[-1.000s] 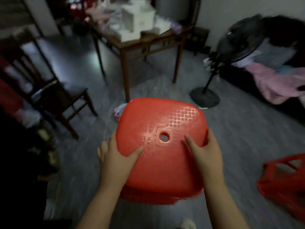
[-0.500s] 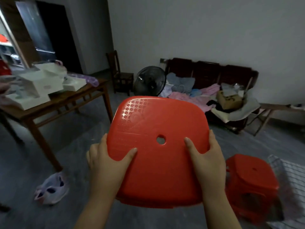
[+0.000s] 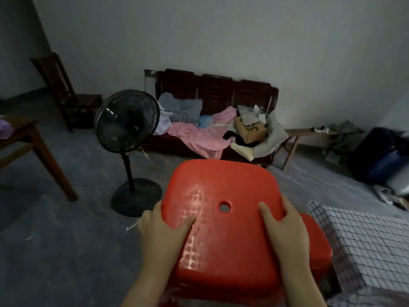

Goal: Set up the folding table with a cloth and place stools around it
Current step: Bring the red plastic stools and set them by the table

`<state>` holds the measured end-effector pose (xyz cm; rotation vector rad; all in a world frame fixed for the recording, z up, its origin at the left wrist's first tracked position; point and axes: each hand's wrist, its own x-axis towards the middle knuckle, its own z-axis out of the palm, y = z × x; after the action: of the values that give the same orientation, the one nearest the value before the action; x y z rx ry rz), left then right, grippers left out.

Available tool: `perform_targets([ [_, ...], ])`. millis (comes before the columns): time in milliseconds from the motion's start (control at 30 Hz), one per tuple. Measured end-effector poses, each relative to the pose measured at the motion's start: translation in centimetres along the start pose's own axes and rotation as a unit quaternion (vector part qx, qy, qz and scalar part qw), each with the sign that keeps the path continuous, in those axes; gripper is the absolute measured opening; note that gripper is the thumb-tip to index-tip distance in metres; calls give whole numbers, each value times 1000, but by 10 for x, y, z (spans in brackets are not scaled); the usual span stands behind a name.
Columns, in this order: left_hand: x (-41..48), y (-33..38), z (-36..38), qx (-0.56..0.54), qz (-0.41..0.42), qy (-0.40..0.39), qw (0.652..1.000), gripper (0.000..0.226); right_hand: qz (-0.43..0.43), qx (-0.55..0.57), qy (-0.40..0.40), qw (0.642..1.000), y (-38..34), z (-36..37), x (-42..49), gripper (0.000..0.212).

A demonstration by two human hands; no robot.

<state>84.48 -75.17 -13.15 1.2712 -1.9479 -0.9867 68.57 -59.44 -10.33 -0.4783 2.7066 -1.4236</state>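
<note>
I hold a red plastic stool (image 3: 223, 229) in front of me, seat up, with a small round hole near its middle. My left hand (image 3: 163, 235) grips its left edge, thumb on the seat. On its right edge is my right hand (image 3: 285, 233), thumb on top too. A second red stool (image 3: 318, 247) stands on the floor behind it to the right, mostly hidden. The table with a white checked cloth (image 3: 367, 242) fills the lower right corner.
A black standing fan (image 3: 127, 122) stands on the grey floor to the left. Behind it, a dark wooden sofa (image 3: 217, 89) piled with clothes lines the wall. A brown wooden table (image 3: 44, 151) is at far left, a wooden chair (image 3: 66, 94) beyond it, dark bags (image 3: 380, 158) at right.
My view has swung right from the brown table toward the sofa and the clothed table. The held stool has come nearer the second red stool; both hands keep the same grip.
</note>
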Motion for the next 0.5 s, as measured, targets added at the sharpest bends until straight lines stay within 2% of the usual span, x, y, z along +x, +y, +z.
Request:
perform_targets([
  [300,161,34,99,20,72,-84,994,83,94,-3,81,992,-5,55,138,65],
  [500,263,62,182,47,83,-88,992,76,109,-17,73,991,7,97,272,59],
])
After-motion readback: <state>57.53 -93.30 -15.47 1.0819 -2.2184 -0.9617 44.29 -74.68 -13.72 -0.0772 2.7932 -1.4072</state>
